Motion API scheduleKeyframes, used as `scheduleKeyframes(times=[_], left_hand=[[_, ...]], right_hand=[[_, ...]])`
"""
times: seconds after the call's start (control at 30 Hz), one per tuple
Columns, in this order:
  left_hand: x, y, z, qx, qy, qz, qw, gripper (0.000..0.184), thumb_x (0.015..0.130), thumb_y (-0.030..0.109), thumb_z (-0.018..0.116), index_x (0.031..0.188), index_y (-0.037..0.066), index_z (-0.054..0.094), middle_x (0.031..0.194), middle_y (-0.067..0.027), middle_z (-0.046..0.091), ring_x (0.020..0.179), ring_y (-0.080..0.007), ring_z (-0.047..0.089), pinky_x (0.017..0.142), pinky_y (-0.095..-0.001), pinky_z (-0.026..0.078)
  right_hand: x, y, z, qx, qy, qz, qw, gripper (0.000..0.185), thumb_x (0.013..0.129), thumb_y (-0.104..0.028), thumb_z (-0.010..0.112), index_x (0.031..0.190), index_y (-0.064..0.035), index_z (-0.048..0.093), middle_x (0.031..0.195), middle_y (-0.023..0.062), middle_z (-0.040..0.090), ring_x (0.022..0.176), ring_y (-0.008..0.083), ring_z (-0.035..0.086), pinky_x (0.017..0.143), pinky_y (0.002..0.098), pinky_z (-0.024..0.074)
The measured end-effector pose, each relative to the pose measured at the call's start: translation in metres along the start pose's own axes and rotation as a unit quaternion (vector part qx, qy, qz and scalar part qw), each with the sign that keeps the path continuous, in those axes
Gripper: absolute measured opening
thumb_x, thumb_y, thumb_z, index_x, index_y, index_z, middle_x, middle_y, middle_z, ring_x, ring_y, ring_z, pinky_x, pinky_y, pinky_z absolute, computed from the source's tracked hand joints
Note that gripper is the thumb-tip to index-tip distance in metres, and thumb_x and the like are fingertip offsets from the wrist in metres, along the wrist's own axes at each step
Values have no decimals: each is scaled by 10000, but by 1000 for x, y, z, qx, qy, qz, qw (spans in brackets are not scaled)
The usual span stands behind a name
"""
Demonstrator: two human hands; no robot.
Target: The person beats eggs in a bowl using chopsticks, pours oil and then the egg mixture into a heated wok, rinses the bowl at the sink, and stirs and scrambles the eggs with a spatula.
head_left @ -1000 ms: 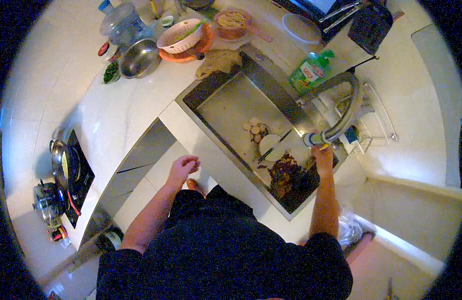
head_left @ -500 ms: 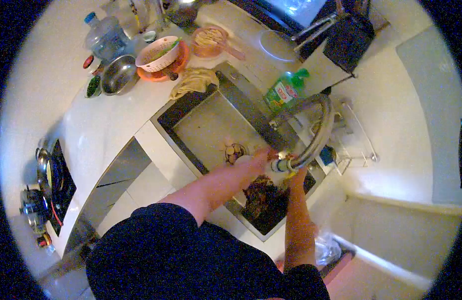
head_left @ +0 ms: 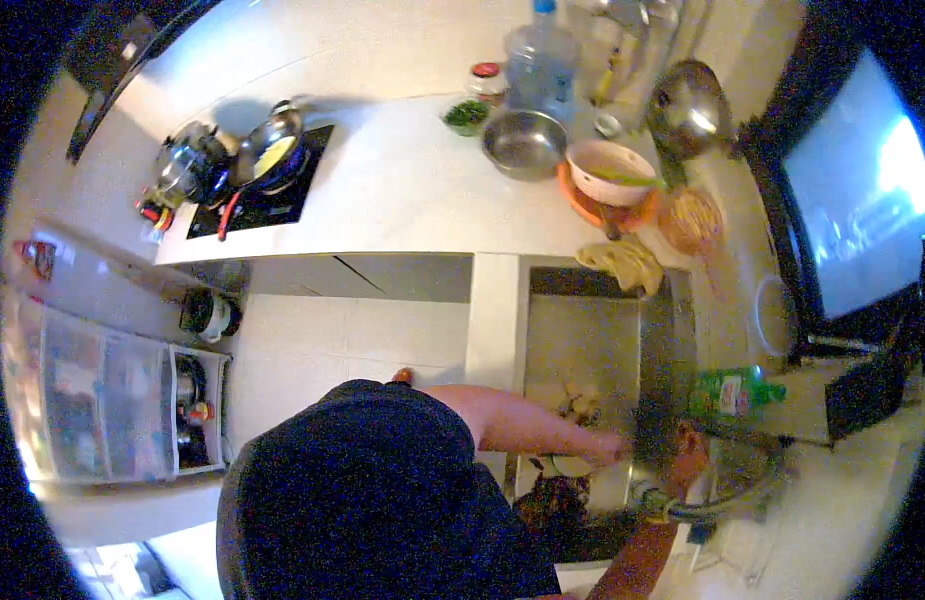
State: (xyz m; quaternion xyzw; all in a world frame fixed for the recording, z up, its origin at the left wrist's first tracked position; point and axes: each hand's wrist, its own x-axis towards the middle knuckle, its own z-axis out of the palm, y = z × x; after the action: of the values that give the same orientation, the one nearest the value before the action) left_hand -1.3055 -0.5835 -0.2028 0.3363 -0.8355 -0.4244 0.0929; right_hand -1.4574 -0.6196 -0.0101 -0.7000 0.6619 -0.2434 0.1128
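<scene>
Nearing the bottle (head_left: 728,393), the right hand (head_left: 689,453) (blurred) has passed the faucet (head_left: 655,503).

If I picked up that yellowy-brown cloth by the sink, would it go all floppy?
Probably floppy: the cloth lies crumpled, with soft folds. It would likely feel light if dry, as it's just a small bundle of fabric, but I can't tell if it's wet. A push might make it slide into the sink, since it sits at the edge.

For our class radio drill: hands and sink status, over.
Left hand over sink. Right hand near faucet, grip unclear. Dark clump in sink. Faucet partly hides right forearm.
</scene>
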Motion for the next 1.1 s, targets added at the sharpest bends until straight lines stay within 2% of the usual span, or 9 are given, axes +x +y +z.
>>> scheduleKeyframes(times=[0.13,0.23,0.37,0.5,0.63,0.77,0.83,0.93,1.1], left_hand=[[-112,-9,-116,-94,86,101,987,289,662,201,580,926,82,589,771,-153,617,680,-338,578,590,-443,453],[-198,-2,-207,-250,-90,-165,950,346,672,213,592,1002,110,579,852,-151,621,775,-308,594,693,-448,453],[-318,34,-315,55,-202,-257,944,527,711,403,582,1142,106,519,1228,-153,471,1199,-366,356,1035,-556,82],[-386,-50,-266,364,111,-125,916,499,689,361,608,1120,119,543,1243,-136,465,1202,-359,356,1004,-609,101],[-485,-41,-313,-3,160,-225,961,434,689,340,606,1070,135,572,1170,-115,504,1127,-327,417,971,-545,226],[-604,-58,-345,169,198,-264,929,425,732,314,605,1105,116,553,1172,-139,511,1113,-333,432,982,-509,254],[-662,-99,-328,-30,245,-304,920,394,746,313,579,1084,113,560,1155,-144,513,1113,-323,428,990,-494,254],[-735,-123,-317,269,149,-419,854,428,772,344,540,1140,125,536,1184,-114,523,1135,-280,452,1038,-520,137],[-821,-181,-256,32,33,-563,825,468,777,408,510,1156,133,519,1217,-114,497,1166,-293,428,990,-621,118]], right_hand=[[-7,19,-5,59,34,53,996,207,732,-227,645,851,-59,613,779,109,590,749,253,557,690,361,467],[-57,7,0,8,70,90,993,219,734,-250,643,844,-63,616,783,106,593,759,252,561,685,365,469],[-170,-50,16,-181,40,118,976,236,735,-281,639,835,-68,620,788,103,598,772,251,566,679,371,471],[-220,-135,48,-274,-36,41,960,255,737,-312,636,827,-73,624,794,100,602,786,250,572,672,377,473],[-201,-208,85,-189,-109,54,974,320,781,-320,583,927,-36,592,896,131,602,812,286,573,701,395,460],[-158,-304,114,324,-166,242,899,339,790,-320,567,954,-25,599,995,136,604,862,313,570,743,402,452],[-131,-346,121,1,-276,197,941,352,754,-330,604,966,-50,611,1029,131,599,914,317,561,785,409,437],[-79,-424,122,-315,-173,-29,933,374,695,-337,649,955,-70,620,974,151,602,905,339,554,785,420,435],[3,-447,129,-157,7,16,987,258,679,-259,642,847,-65,621,844,143,593,812,349,550,703,444,445]])
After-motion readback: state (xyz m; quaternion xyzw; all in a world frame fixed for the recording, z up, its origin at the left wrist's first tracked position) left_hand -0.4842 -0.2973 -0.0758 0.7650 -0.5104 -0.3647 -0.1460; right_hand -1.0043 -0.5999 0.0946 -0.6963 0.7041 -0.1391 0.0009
